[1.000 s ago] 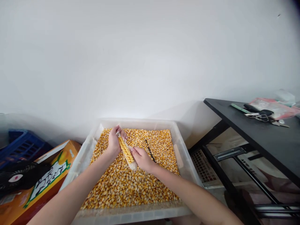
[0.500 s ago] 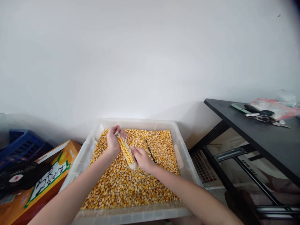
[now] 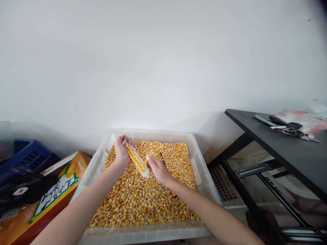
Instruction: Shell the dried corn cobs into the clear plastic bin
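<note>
Two bare hands meet over a shallow, translucent plastic tub [image 3: 201,177], rectangular with rounded corners and cloudy walls. Its floor is covered edge to edge by a layer of loose dried maize kernels [image 3: 143,204], small, hard-looking and glossy, in mixed yellow and orange. The left hand [image 3: 121,152] is curled closed around the far end of a corn cob [image 3: 135,160], fingers wrapped over the tip. The cob is slim and tapered, tilted so its near end points down toward the kernels; tidy rows of yellow grain cover most of it, while the lower end shows pale, bare, chalky core. The right hand [image 3: 158,168] is half closed beside that lower end, its thumb pressed against the cob and the fingers bent loosely beneath. A thin dark stick-like tool [image 3: 161,156] lies on the kernels just behind the right hand. Left of the tub sits an orange printed cardboard box [image 3: 55,190], a black round fan [image 3: 21,190] and a blue slatted crate [image 3: 25,158]. Right of it stands a matte black table [image 3: 286,149] carrying keys and a crinkled plastic bag [image 3: 304,120].
</note>
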Available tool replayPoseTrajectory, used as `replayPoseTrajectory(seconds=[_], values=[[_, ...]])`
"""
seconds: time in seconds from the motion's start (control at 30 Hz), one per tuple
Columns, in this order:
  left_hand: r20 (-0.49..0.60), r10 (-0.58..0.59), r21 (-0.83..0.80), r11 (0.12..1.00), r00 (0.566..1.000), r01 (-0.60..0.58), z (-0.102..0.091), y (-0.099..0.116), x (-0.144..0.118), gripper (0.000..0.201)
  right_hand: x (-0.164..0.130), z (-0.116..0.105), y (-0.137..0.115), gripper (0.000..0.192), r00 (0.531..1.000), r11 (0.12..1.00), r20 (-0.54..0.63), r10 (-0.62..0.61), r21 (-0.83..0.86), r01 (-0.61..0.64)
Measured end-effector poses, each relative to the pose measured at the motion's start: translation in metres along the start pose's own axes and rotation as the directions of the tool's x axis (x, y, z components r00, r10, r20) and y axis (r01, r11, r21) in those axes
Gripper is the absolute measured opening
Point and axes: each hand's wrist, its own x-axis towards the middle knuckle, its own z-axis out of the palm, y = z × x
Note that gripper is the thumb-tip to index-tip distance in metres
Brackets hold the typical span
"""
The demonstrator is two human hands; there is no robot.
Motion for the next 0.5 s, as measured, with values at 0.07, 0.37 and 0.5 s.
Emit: replayPoseTrajectory(seconds=[0.07,0.37,0.5], values=[[-0.004,-0.011,0.014,1.0,1.0,0.011,0.0007,-0.0029,-0.0022,0.031,-0.0025,0.0003,-0.0021,0.041,0.997,0.999,0.065,-0.042,-0.011,0.043],[0.008,0.002,0.061,0.998,1.0,-0.003,0.0001,-0.0111,-0.0037,0.032,-0.0059,0.0005,-0.0063,0.034,0.989,0.984,0.101,-0.107,-0.132,0.12],[0.012,-0.043,0.05,0.998,0.999,0.042,0.0006,-0.0099,-0.0035,0.033,-0.0063,0.0079,0.0014,0.036,0.995,0.997,0.1,0.017,0.069,-0.024]])
